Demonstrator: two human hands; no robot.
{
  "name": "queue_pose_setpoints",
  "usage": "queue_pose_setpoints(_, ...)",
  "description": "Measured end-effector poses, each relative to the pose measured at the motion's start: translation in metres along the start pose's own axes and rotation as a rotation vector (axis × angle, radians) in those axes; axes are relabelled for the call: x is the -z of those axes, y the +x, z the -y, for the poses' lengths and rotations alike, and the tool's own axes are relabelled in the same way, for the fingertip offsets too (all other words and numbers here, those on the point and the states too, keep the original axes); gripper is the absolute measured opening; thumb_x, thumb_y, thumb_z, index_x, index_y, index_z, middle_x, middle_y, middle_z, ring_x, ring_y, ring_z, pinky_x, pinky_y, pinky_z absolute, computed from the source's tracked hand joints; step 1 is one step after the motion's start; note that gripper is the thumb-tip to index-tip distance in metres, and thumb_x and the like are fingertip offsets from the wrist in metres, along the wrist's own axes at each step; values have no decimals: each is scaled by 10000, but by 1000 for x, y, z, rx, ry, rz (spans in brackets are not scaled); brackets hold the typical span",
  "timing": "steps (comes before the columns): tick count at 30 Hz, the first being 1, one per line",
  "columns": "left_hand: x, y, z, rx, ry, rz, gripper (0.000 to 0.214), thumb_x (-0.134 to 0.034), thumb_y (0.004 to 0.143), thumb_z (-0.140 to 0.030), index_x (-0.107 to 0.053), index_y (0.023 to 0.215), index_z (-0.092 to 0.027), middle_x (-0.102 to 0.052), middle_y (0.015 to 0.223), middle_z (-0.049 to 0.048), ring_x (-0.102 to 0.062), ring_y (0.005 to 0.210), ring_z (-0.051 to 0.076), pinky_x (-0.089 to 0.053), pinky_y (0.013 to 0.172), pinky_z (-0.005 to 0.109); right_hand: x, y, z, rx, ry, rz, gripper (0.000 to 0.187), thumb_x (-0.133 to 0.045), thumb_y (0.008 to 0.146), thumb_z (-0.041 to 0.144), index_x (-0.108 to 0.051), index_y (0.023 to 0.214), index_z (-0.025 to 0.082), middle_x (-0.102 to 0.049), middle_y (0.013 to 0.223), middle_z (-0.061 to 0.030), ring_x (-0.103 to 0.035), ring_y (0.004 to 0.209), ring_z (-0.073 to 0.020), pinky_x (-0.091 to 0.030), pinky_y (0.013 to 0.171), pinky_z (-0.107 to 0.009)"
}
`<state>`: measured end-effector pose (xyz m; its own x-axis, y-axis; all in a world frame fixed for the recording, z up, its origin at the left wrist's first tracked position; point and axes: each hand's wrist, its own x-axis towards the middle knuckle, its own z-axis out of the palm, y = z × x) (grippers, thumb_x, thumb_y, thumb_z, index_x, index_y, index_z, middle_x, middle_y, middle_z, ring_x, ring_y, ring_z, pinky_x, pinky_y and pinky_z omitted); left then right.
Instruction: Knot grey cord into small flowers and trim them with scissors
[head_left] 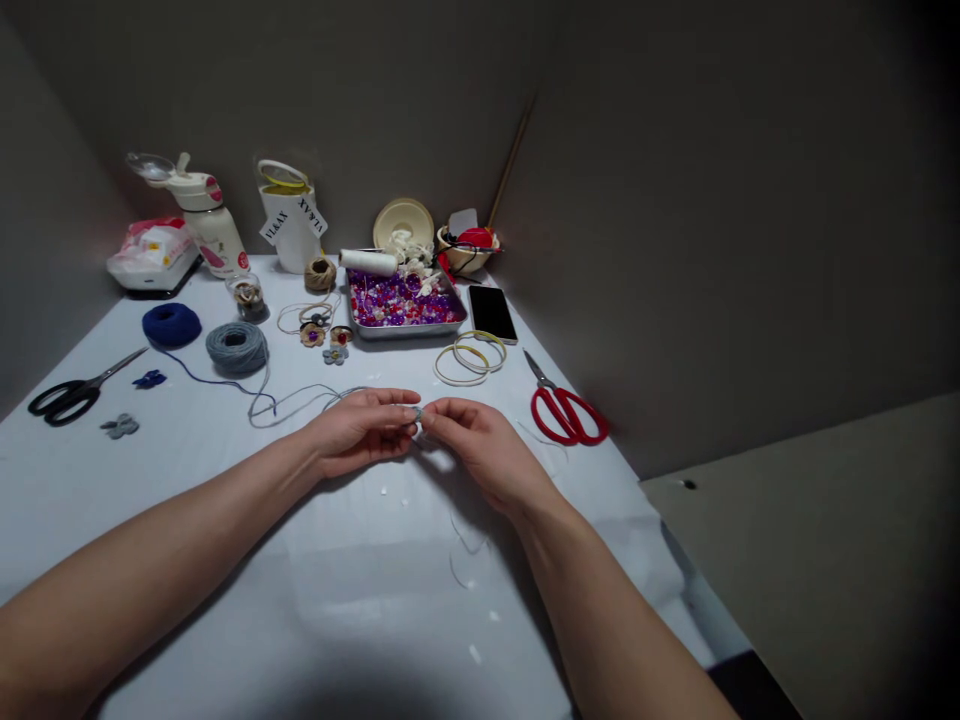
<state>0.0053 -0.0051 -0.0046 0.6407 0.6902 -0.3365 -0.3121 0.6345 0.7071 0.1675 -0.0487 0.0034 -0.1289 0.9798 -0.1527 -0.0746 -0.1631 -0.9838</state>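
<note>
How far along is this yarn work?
Done: a blue flower and a grey flower lie on the table, looking finished. In hand: the left hand and right hand pinch a small grey piece, its yarn running toward the grey ball. Left: the piece looks unfinished; the bead tray is full.

The picture is a bit dim, and the white tablecloth (225,470) is the brightest part. A soft shadow lies under the right hand (487,455). The corners go dark, and the edges look bent.
</note>
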Motion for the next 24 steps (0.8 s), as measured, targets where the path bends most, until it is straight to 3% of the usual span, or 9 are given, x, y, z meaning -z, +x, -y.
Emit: queue_pose_setpoints(24,4,0,0,47,-40,5,205,-670,746,-33,-613,926,-112,-637,743,48,-622,659,111,-512,635,235,-1,-1,0,-4,-35,-45,233,-667,741,385,-617,674,168,-584,663,0,-479,625,-114,-351,632,-284)
